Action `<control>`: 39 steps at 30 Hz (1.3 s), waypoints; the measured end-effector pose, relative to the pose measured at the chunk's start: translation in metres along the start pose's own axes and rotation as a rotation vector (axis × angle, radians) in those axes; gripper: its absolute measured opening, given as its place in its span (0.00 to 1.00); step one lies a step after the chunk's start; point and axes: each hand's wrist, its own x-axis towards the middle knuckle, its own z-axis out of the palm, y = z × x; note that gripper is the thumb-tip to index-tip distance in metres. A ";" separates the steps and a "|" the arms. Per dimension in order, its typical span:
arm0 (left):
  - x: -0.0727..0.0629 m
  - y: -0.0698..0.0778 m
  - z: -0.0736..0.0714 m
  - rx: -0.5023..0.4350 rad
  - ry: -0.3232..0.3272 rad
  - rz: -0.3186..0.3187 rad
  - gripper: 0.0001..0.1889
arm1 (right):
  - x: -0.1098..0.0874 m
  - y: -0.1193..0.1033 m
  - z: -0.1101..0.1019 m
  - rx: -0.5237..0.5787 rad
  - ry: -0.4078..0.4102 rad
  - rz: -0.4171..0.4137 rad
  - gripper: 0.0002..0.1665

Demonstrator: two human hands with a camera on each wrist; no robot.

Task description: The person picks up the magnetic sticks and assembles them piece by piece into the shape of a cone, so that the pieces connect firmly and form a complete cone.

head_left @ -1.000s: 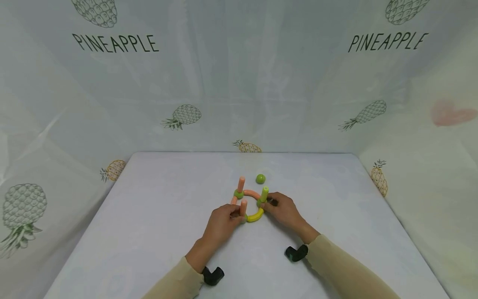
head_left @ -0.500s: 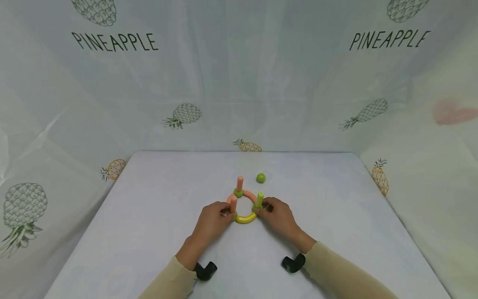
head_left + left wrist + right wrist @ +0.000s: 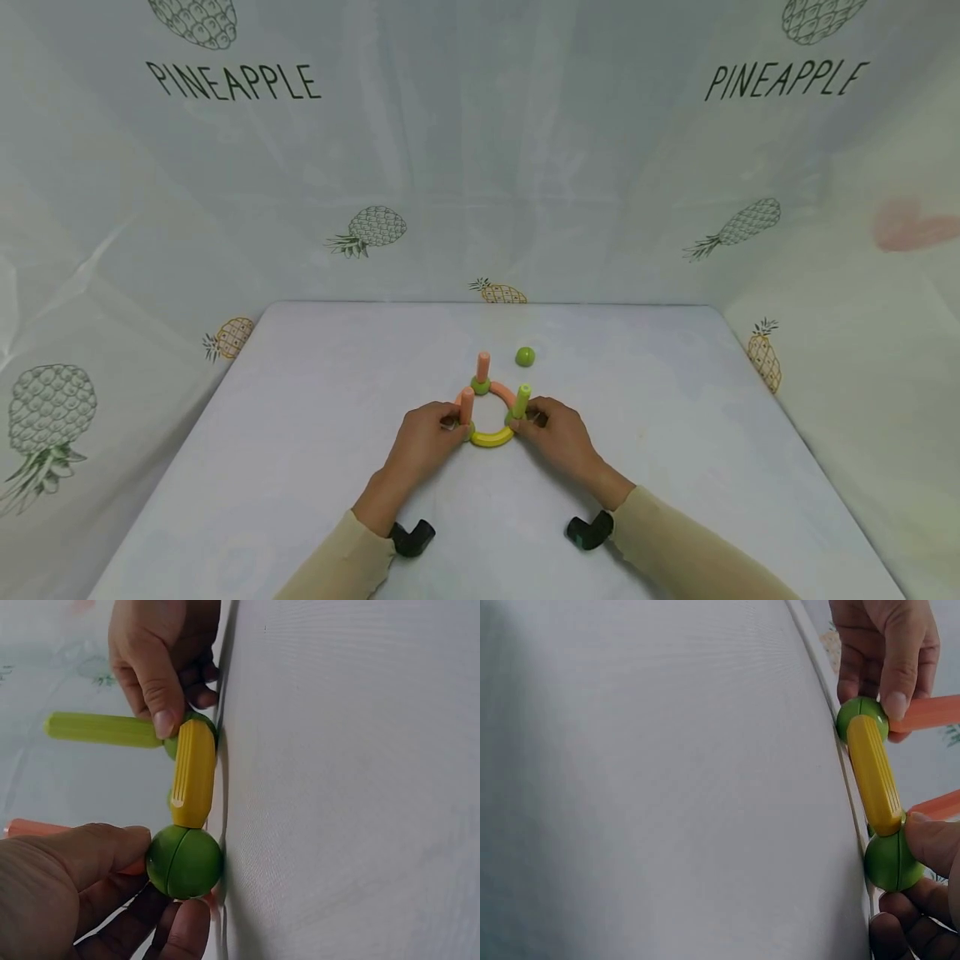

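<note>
A ring of toy magnetic pieces lies on the table: curved orange rods (image 3: 502, 392) and a curved yellow rod (image 3: 492, 438) joined by green balls. Straight orange rods stand upright on the back ball (image 3: 480, 385) and the front-left one; a lime rod (image 3: 522, 400) rises from the right ball. My left hand (image 3: 424, 439) holds the front-left green ball (image 3: 184, 862) between thumb and fingers. With its thumb against the right green ball (image 3: 894, 862), my right hand (image 3: 558, 433) grips that ball. The yellow rod (image 3: 193, 775) spans the two held balls.
A loose green ball (image 3: 525, 357) rests behind the ring. The white table (image 3: 315, 400) ends at a back edge against a hanging pineapple-print cloth (image 3: 480, 150). Black wrist-camera mounts (image 3: 414, 539) sit under both wrists.
Both hands and the front of the ring have shifted left, the left hand most. The ring looks rounder and wider than a second ago. Over the last half second little has moved.
</note>
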 end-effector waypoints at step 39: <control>0.002 -0.019 0.005 -0.226 0.024 -0.051 0.18 | 0.005 0.011 -0.020 0.006 -0.174 -0.082 0.14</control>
